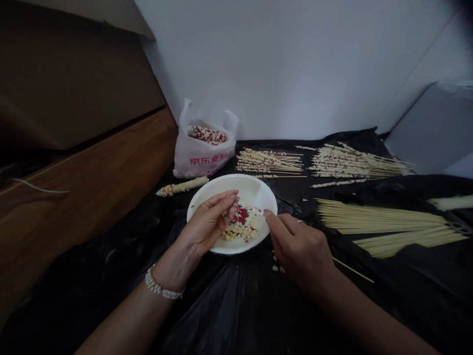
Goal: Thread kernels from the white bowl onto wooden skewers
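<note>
- The skewer [258,212] is over the right part of the bowl [195,196], pale and dark-red kernels threaded at its tip; a thin stick shows past the hand, to the bowl's right.
- The right hand [303,246], at the bowl's right edge, has its fingers clamped on the skewer just behind those kernels.
- The left hand [211,221] is over the bowl's left part, fingertips together; whether a kernel sits between them, I cannot tell.
- Loose kernels [236,233] lie inside the bowl, beside a red flower print.
- A few spilled kernels [275,268] lie just outside the bowl, to its near right.
- A partly stripped cob [185,187] lies by the bowl's far left rim.
- Beyond it, behind the bowl, a plastic bag [205,159] holds speckled corn [207,134].
- Two groups of threaded skewers lie beyond the bowl to the right, bare sticks [373,217] well to its right.
- Black plastic sheet [221,305] spreads under the bowl.
</note>
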The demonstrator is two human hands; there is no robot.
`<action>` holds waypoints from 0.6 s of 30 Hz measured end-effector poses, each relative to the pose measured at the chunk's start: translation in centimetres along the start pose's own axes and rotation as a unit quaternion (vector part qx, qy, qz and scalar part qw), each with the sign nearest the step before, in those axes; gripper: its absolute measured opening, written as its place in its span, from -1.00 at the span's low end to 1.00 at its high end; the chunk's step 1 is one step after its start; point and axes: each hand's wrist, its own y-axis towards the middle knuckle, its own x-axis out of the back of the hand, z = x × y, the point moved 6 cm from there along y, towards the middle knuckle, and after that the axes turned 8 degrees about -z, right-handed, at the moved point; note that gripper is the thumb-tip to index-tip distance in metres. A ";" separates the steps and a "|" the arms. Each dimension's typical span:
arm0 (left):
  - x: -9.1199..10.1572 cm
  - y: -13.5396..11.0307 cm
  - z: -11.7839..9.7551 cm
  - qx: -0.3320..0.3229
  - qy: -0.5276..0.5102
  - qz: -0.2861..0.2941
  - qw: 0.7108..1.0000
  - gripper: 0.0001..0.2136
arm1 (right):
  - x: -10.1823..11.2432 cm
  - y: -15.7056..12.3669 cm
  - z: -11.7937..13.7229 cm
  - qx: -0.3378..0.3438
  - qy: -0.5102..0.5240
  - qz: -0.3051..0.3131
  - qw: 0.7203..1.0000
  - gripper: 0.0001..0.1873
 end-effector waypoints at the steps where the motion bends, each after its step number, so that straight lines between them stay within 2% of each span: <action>1: 0.0 0.0 0.1 0.020 -0.013 0.001 1.000 -0.85 | 0.0 0.0 0.0 0.000 0.004 -0.002 1.000 -0.71; 5: -0.3 -0.2 0.5 0.065 -0.036 0.016 0.997 -0.82 | 0.0 0.0 0.0 -0.003 -0.003 0.002 1.000 -0.71; 18: -0.5 -0.6 0.5 0.062 -0.025 0.045 0.997 -0.81 | -0.1 -0.1 -0.2 -0.010 -0.001 -0.003 1.000 -0.71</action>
